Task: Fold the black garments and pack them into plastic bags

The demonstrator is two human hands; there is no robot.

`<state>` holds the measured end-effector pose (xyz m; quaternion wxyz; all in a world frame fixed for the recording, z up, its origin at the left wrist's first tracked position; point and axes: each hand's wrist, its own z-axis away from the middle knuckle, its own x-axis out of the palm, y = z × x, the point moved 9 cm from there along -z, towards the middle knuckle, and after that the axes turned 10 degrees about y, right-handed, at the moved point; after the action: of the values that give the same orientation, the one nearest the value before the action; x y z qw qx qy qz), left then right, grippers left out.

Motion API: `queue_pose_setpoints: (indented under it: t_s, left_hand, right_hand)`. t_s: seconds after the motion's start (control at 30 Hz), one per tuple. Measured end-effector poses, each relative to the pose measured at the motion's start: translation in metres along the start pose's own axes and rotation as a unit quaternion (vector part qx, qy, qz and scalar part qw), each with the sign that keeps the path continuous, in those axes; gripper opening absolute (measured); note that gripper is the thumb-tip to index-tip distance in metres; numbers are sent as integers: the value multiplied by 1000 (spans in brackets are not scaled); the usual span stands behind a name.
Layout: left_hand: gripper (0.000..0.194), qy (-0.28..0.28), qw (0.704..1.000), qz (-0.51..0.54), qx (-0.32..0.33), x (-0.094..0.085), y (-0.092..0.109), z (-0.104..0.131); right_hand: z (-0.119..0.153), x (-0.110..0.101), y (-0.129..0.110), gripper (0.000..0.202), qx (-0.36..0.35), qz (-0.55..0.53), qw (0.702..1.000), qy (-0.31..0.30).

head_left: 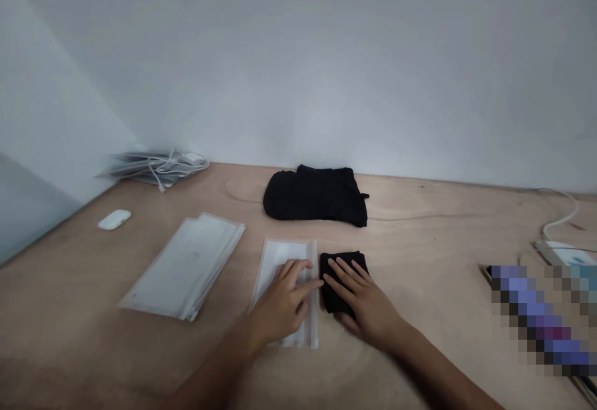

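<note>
My right hand (361, 301) lies flat on a small folded black cloth (329, 295), its fingers spread over the top. To its left, my left hand (286, 295) is over a clear zip bag (280, 253), fingers apart and partly bent. One of its fingers reaches across the bag's zip strip toward the cloth's left edge; whether it touches the bag cannot be seen. The bag lies flat with its zip side beside the folded cloth. Farther back, a black oven mitt (317, 195) rests on the table, its cuff to the right.
A stack of clear zip bags (186, 267) lies to the left on the wooden table (420, 229). Behind it are a white earbud case (114, 219) and a white cable (175, 162) on grey packaging. At right, a pixelated object (536, 320) sits near a white box (566, 253) and cord.
</note>
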<state>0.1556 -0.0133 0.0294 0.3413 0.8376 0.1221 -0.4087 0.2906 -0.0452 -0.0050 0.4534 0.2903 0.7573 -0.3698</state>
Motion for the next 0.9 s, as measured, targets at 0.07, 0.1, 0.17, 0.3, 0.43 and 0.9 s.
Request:
queue_pose_setpoints:
  t_s: [0.07, 0.1, 0.17, 0.3, 0.43, 0.9]
  left_hand:
    - [48, 2, 1000, -28, 5, 4, -3, 1]
    - [43, -1, 999, -35, 5, 6, -5, 2]
    - [35, -10, 999, -44, 10, 12, -8, 3]
    - [27, -8, 998, -55, 20, 14, -14, 2]
    - [27, -12, 998, -54, 9, 10, -19, 1]
    - [31, -68, 997, -1, -23, 7, -10, -3]
  right_hand:
    - [1, 0, 4, 80, 28, -19, 999, 40]
    - [1, -1, 6, 80, 43, -29, 997, 62]
    - [0, -3, 4, 81, 57, -45, 993, 93]
    - [-7, 3, -19, 80, 12, -42, 997, 61]
    - [-11, 4, -30, 72, 7, -8, 1000, 1]
    - [-23, -1, -40, 69, -47, -80, 994, -54]
